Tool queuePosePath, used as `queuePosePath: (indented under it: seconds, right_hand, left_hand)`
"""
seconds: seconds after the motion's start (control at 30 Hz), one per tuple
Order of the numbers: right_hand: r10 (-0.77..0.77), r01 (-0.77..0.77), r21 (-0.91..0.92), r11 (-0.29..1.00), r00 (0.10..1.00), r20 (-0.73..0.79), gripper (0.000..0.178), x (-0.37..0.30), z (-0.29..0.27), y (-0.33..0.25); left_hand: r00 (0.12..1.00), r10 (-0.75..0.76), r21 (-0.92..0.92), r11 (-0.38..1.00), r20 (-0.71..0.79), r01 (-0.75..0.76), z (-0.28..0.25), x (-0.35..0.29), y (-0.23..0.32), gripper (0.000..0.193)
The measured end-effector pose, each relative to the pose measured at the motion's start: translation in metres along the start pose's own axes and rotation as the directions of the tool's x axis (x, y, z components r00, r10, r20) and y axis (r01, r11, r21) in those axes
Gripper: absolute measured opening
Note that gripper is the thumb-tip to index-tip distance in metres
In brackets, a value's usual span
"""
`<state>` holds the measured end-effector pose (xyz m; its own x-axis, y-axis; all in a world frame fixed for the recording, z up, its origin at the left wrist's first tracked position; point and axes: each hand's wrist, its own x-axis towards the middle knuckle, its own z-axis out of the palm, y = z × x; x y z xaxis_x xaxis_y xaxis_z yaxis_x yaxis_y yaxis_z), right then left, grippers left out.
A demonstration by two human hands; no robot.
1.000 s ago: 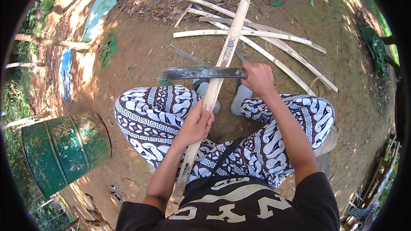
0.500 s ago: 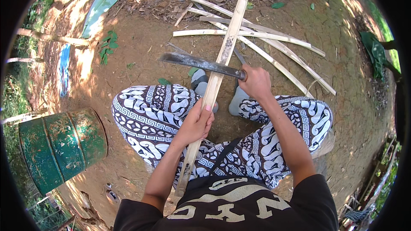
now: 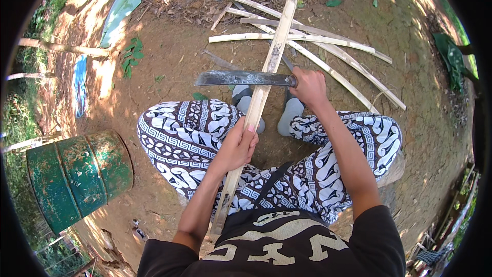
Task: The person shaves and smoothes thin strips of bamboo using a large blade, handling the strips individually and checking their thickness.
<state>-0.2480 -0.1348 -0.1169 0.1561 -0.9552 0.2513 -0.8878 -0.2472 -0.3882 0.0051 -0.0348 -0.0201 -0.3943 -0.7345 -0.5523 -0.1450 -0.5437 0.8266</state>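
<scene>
My left hand [image 3: 237, 144] is closed around a long pale bamboo strip [image 3: 278, 46], which slants from beside my waist up and away between my knees. Dark patches mark parts of its face. In my right hand [image 3: 310, 88] is the handle of a machete [image 3: 241, 78]; its dark, worn blade lies crosswise over the strip, above my left hand, with the tip pointing left. Blade and strip appear to touch. Beyond my feet, several more bamboo strips [image 3: 328, 62] lie crossed on the ground, partly behind the held strip.
A rusty green metal drum [image 3: 79, 179] lies at the left. Bare brown soil [image 3: 169, 64] surrounds me, with leaf litter at the far side. A large banana leaf [image 3: 122, 7] lies far left, near a blue strip of material [image 3: 80, 84]. My feet [image 3: 292, 115] rest between my bent knees.
The machete has turned slightly, its tip dropping toward me so the blade lies more level across the strip. My left hand keeps its hold in about the same place.
</scene>
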Motion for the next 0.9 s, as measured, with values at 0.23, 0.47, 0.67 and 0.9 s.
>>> queuePosePath:
  seconds: [0.23,0.47,0.67,0.9]
  right_hand:
    - [0.547,-0.526,-0.191,0.829,0.833,0.081,0.023,0.026,-0.002,0.073]
    - [0.340,-0.343,0.052,0.938,0.938,0.063,0.013,0.009,-0.021,0.023]
    - [0.017,-0.022,0.038,0.999,0.991,0.132,0.014,-0.009,-0.015,-0.018]
    - [-0.008,0.001,0.067,0.998,0.994,0.112,0.016,-0.015,0.003,-0.011]
  left_hand:
    - [0.999,-0.054,-0.014,0.998,-0.009,0.054,-0.007,-0.007,-0.010,0.028]
    - [0.998,-0.032,-0.147,0.988,0.045,0.038,0.000,-0.003,-0.005,0.031]
    - [0.999,-0.019,-0.221,0.975,0.034,0.026,-0.005,0.000,-0.005,0.031]
    - [0.998,-0.037,-0.220,0.974,0.060,0.049,-0.003,-0.002,-0.004,0.030]
